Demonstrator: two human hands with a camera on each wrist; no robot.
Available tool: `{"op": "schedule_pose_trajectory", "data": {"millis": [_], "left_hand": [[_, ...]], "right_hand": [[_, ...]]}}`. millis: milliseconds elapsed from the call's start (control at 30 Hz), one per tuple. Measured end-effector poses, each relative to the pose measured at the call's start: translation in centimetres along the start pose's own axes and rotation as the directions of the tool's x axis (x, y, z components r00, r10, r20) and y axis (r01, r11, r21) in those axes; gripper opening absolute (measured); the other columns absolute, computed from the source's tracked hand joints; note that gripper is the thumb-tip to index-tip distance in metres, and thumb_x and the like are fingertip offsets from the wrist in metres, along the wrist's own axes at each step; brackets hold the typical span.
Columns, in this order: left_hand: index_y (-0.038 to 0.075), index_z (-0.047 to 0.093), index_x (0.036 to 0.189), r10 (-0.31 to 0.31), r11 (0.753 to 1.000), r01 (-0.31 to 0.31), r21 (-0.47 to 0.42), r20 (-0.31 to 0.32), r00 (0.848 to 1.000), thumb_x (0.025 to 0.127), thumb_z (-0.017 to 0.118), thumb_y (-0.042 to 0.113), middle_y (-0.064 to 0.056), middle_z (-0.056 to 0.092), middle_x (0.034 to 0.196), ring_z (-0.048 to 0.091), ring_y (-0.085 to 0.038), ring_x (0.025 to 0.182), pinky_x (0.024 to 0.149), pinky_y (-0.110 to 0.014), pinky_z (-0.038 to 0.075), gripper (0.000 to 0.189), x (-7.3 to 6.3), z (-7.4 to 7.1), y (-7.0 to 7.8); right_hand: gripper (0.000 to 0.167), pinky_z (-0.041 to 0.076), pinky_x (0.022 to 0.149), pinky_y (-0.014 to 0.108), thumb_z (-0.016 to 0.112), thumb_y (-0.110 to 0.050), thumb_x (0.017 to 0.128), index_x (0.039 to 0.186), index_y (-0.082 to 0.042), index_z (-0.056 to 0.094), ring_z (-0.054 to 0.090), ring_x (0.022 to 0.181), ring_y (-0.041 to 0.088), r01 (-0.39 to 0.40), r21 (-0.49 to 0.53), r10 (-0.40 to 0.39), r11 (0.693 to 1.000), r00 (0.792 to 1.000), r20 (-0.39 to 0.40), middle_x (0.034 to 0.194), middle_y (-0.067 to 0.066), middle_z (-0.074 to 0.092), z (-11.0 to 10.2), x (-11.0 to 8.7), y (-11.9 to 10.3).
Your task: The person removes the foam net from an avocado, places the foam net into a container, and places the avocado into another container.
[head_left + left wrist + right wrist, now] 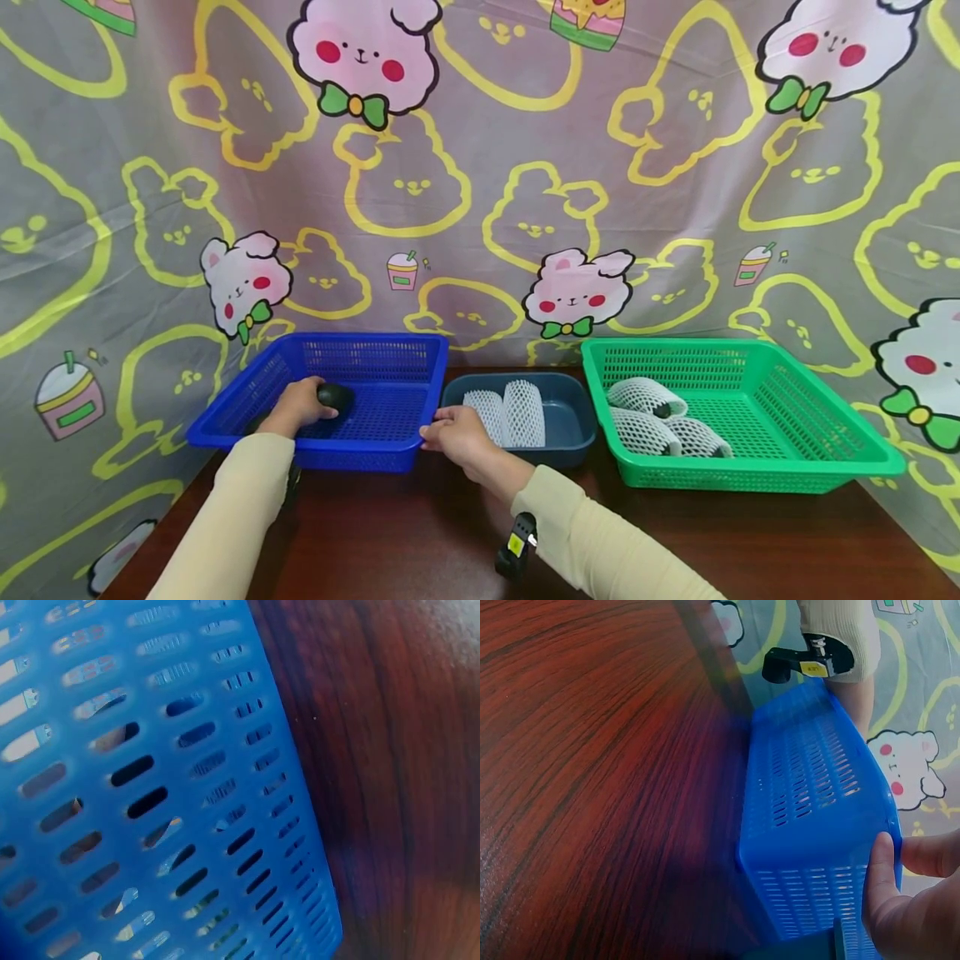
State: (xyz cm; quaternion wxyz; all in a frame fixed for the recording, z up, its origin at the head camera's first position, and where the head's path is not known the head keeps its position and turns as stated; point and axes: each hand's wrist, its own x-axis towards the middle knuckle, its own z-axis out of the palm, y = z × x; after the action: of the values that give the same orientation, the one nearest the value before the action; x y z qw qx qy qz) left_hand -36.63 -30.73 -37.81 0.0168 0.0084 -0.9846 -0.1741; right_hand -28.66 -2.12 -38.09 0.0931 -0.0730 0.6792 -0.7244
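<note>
My left hand (302, 403) reaches over the front rim into the blue basket (431, 379) and holds a dark green avocado (335, 399), with thumb and fingers at its left side. Part of another dark avocado (257, 422) shows left of that wrist; the hand and forearm hide some of it. At the basket's front right corner, my right hand (461, 435) pinches the rim between thumb and fingers. The right wrist view has the thumb (883, 859) on the outer side of the rim. In the left wrist view the slotted wall of the blue basket (217, 742) blocks sight of the left hand.
Beside the blue basket sits a dark blue-grey tub (572, 417) with two white foam net sleeves (523, 414). Further right, a green basket (757, 475) contains several dark fruits in foam nets (647, 397). A patterned cloth (480, 167) hangs behind the brown table (405, 533).
</note>
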Motion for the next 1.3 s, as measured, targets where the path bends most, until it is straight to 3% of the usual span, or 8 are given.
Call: {"op": "schedule_pose_trajectory", "data": {"millis": [367, 767, 1300], "left_hand": [[-0.023, 0.045, 0.121, 0.013, 0.994, -0.017, 0.109, 0.034, 0.999, 0.079, 0.078, 0.01, -0.043, 0.051, 0.117, 0.05, -0.055, 0.109, 0.092, -0.057, 0.043, 0.063, 0.04, -0.04, 0.05], [-0.023, 0.037, 0.131, 0.033, 0.997, -0.035, 0.072, 0.028, 0.999, 0.079, 0.077, 0.011, -0.045, 0.041, 0.128, 0.041, -0.057, 0.119, 0.098, -0.06, 0.037, 0.074, 0.08, 0.03, 0.02], [-0.021, 0.035, 0.134, 0.02, 0.997, -0.023, 0.069, 0.036, 0.999, 0.083, 0.074, 0.012, -0.044, 0.037, 0.133, 0.036, -0.056, 0.123, 0.1, -0.06, 0.034, 0.073, -0.18, -0.07, 0.47]], "right_hand": [[0.037, 0.057, 0.074, 0.034, 0.06, 0.009, 0.089, 0.121, 0.022, 0.047, 0.066, 0.076, 0.02, 0.004, 0.005, -0.004, 1.0, 1.0, 0.0, 0.095, 0.024, 0.068, 0.0, 0.09, 0.16], [0.039, 0.057, 0.074, 0.034, 0.06, 0.008, 0.089, 0.123, 0.022, 0.046, 0.067, 0.077, 0.021, 0.008, 0.001, -0.008, 1.0, 1.0, -0.005, 0.096, 0.024, 0.067, -0.06, 0.14, 0.23], [0.037, 0.057, 0.074, 0.034, 0.06, 0.007, 0.09, 0.122, 0.021, 0.048, 0.067, 0.078, 0.021, -0.004, -0.005, 0.004, 1.0, 1.0, 0.0, 0.095, 0.021, 0.068, -0.09, 0.11, 0.09]]}}
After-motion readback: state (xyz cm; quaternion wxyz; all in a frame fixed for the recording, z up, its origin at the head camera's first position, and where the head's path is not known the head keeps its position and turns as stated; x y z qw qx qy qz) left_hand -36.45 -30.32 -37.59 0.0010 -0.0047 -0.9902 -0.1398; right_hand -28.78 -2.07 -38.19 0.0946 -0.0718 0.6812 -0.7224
